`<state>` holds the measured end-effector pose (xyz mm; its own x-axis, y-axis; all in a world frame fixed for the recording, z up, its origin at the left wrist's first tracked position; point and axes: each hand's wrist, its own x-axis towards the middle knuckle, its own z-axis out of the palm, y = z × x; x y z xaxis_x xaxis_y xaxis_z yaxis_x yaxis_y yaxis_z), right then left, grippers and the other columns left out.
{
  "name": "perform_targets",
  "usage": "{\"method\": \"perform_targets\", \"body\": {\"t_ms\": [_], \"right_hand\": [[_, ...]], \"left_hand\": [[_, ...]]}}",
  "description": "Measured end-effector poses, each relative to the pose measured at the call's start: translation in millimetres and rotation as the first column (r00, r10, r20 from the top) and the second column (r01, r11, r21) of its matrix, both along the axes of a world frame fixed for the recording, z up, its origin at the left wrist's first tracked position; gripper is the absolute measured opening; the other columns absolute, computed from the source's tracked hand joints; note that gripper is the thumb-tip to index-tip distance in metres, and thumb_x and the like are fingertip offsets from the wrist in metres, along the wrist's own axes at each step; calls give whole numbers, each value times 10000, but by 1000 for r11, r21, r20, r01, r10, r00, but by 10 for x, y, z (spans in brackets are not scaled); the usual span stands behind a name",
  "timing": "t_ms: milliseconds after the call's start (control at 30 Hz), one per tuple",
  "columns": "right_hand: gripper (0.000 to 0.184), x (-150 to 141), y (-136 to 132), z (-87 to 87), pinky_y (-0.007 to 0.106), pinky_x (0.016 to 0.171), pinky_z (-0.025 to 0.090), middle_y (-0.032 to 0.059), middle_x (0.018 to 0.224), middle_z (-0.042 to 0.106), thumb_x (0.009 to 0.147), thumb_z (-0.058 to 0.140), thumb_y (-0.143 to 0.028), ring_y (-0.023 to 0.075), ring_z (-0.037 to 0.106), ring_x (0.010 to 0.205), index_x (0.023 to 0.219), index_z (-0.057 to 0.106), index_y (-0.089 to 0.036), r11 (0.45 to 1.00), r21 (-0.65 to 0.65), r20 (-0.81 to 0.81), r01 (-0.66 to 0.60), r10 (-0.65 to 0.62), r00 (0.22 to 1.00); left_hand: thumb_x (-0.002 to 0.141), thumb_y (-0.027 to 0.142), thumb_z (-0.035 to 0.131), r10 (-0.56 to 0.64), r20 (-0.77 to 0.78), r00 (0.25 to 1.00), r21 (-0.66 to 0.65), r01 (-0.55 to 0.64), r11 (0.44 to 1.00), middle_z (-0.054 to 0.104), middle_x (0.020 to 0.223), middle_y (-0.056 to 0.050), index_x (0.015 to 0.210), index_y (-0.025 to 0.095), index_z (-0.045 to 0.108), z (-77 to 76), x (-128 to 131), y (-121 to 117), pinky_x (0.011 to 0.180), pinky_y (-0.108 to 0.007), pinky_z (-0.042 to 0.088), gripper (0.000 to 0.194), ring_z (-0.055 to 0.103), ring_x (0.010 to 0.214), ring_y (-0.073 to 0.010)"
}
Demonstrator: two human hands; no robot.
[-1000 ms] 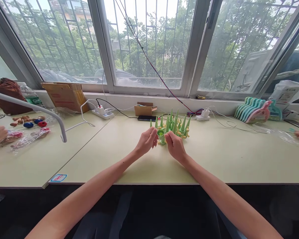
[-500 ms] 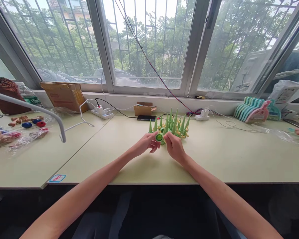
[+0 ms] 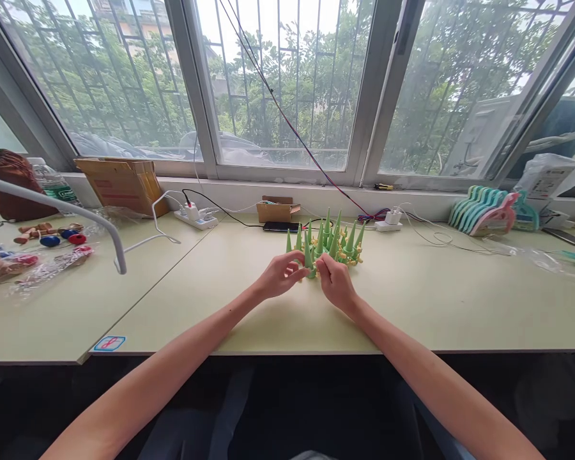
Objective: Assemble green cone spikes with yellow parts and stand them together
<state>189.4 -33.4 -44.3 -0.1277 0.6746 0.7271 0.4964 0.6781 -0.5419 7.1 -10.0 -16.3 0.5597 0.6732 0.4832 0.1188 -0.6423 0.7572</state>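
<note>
My left hand [image 3: 280,276] and my right hand [image 3: 336,282] meet at mid-table, both pinching a small green cone [image 3: 308,260] that now stands point up between their fingertips. Right behind it is a cluster of green cones [image 3: 338,241] with small yellow pieces among them, standing on the pale green table [image 3: 412,300]. Both hands have curled fingers closed on the cone.
A phone [image 3: 282,227], small cardboard box [image 3: 276,209], power strip [image 3: 196,218] and cables lie by the window sill. Coloured wooden toys [image 3: 52,237] and plastic bags sit at left, teal hangers [image 3: 483,211] at right. Other people's hands show at both table ends. A white lamp arm [image 3: 76,217] crosses left.
The cone was held with its open round end toward me; my hands have turned it so its tip points up, close to the cluster.
</note>
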Motion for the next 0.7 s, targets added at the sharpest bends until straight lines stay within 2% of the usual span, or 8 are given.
{"method": "perform_targets", "body": {"t_ms": [67,167,233,300,400,533,633,700], "right_hand": [[350,-4,3,2,232,495,252,-59,572,338,1017,291,-414,104,270,499,717,282,-233,1000,-17,-4,13,-13,1000],[356,-8,12,-1,238,489,245,-62,560,328,1015,276,-426,105,267,482,713,266,-237,999,-34,3,39,-38,999],[359,-11,17,-4,240,489,245,-63,558,326,1013,272,-433,106,267,478,712,264,-238,998,-36,12,49,-49,999],[356,-14,19,-5,239,491,251,-62,562,331,1012,273,-436,107,271,479,716,280,-237,998,-35,20,52,-51,998],[348,-16,19,-3,234,495,259,-60,570,345,1015,283,-429,107,277,484,728,308,-233,998,-24,18,62,-62,998],[340,-7,18,3,227,500,265,-60,574,354,1020,304,-413,106,291,489,733,321,-230,996,6,-10,92,-91,996],[334,2,16,10,222,507,275,-56,587,369,1023,313,-398,105,304,496,737,334,-227,995,30,-24,97,-96,995],[333,4,13,12,220,516,283,-53,595,379,1025,317,-391,105,312,505,739,349,-224,995,43,-18,91,-91,996]], "left_hand": [[887,414,622,69,-18,997,183,-64,981,563,898,-37,954,181,607,-46,-2,28,502,-206,450,243,555,595,-79],[925,338,579,117,-20,993,434,-97,896,549,1028,-73,1026,199,636,-115,-14,78,530,-219,457,180,541,616,-72],[939,304,561,146,-7,989,520,-121,845,537,1039,-74,1072,219,639,-147,-13,98,562,-238,467,176,522,620,-74],[945,299,553,168,10,986,533,-147,833,524,1022,-64,1099,236,635,-160,6,99,567,-239,472,185,517,616,-72],[941,336,557,190,31,981,418,-185,889,509,1008,-47,1099,236,606,-152,56,69,522,-204,469,194,533,603,-57],[878,421,630,201,62,978,142,-208,968,520,947,-13,1106,230,505,-112,94,30,465,-169,450,323,541,584,-55],[870,473,624,147,106,983,-68,-140,988,557,816,18,1065,220,475,-74,83,31,430,-168,419,352,520,511,-57],[896,515,568,103,132,986,-221,-72,973,574,712,26,1013,206,477,-45,72,35,388,-176,375,343,487,440,-63]]}}
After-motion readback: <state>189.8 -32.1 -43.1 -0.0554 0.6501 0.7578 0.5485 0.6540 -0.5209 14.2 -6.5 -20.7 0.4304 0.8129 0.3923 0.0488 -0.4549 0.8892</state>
